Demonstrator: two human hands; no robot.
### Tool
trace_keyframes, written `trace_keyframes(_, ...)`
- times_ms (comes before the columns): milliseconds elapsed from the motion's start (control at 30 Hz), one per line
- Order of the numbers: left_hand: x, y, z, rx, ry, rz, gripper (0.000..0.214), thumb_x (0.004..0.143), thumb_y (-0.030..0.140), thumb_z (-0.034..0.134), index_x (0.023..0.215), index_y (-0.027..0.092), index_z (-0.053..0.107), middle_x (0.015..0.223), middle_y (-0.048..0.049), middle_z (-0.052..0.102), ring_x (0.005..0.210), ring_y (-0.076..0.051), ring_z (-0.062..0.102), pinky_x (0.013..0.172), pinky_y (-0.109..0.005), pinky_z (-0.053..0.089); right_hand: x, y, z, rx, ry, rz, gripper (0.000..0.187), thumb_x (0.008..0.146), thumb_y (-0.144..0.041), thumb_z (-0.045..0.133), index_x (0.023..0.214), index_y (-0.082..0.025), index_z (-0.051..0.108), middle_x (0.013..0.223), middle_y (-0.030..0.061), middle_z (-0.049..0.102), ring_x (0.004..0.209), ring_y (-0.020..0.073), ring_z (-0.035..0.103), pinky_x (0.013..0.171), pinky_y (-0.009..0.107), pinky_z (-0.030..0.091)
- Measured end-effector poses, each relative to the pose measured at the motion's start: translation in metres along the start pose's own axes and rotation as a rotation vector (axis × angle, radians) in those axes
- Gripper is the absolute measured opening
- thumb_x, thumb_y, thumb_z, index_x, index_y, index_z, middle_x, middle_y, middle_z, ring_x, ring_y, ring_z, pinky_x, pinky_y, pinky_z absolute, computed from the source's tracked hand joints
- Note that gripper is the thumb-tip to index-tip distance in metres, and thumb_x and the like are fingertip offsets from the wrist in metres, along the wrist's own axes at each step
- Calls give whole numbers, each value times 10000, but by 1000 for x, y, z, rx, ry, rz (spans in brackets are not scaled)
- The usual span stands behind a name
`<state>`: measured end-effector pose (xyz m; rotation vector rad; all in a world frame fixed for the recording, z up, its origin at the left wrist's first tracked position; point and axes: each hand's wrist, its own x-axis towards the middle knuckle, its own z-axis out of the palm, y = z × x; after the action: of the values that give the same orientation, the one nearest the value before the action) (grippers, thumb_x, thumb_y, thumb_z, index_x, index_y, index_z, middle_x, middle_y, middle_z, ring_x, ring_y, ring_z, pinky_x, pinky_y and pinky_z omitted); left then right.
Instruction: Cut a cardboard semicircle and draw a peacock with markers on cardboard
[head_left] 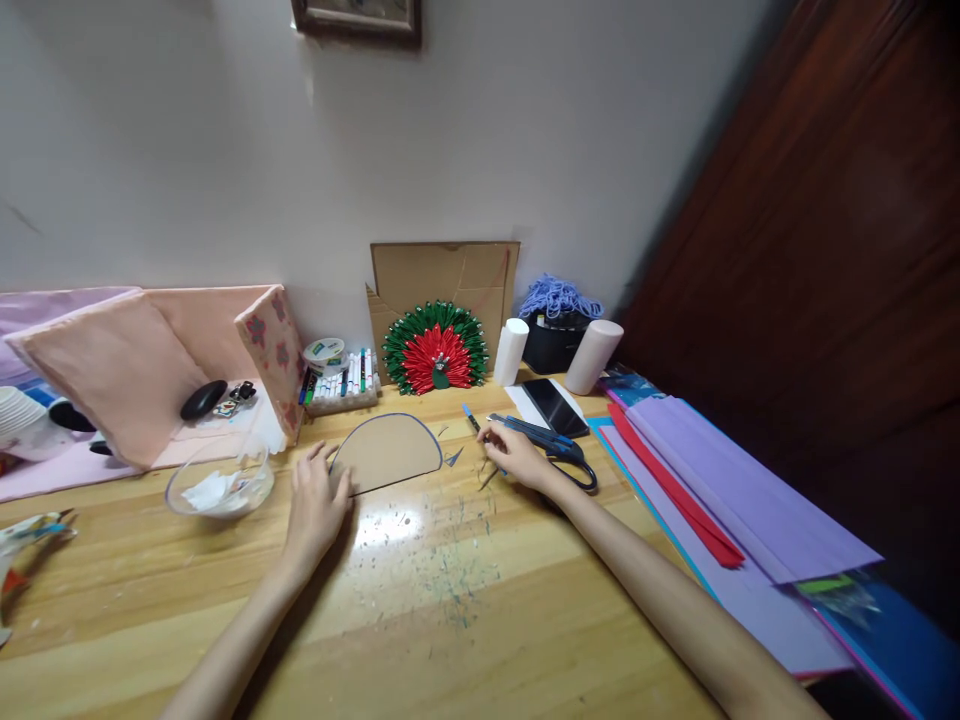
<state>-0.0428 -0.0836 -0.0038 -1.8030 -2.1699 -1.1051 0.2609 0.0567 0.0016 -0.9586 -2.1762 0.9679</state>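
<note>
A flat half-round piece of cardboard (394, 455) with a dark blue outline lies on the wooden table. At its left end rests my left hand (311, 505), fingers spread, thumb by the lower left corner. My right hand (517, 455) is to the right of the cardboard, fingers curled together around the near end of a slim marker pen (470, 417) with a blue tip. Beside and partly under that hand lie scissors (577, 462) with dark handles. Small cut scraps (454, 457) lie between the cardboard and my right hand.
Behind stand a red and green fan-shaped ornament (439, 350), a box of markers (343, 390) and two white rolls (511, 350). A phone (553, 405) and purple sheets (735, 480) are at right; a clear bowl (221, 485) is at left. Green specks (457, 560) dot the table.
</note>
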Motion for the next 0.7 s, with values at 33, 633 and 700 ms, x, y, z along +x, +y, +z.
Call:
trace_keyframes(33,-1,10,0,-25,-60,56,376,822,317,456,1161,153,453,1193,-137,461,1167,-280,414,983,-472,331,-1,2,-4,24,24,3,142,762,-167,415,886,-192,481,669,-45,444,574,103,419,558,219,325)
trace_keyframes(633,33,124,124,-335,-552,105,208,739,15,442,883,131,539,910,-89,548,817,-158,534,761,-302,441,-31,19,-48,-656,-11,277,133,684,-299,581,743,-181,583,755,43,641,685,172,572,545,231,301)
trace_keyframes(700,27,128,127,-371,-558,96,192,766,50,447,912,129,543,907,-87,565,797,-150,548,759,-303,447,-35,22,-49,-646,31,298,109,679,-279,574,715,-176,576,706,42,639,643,165,568,524,231,289)
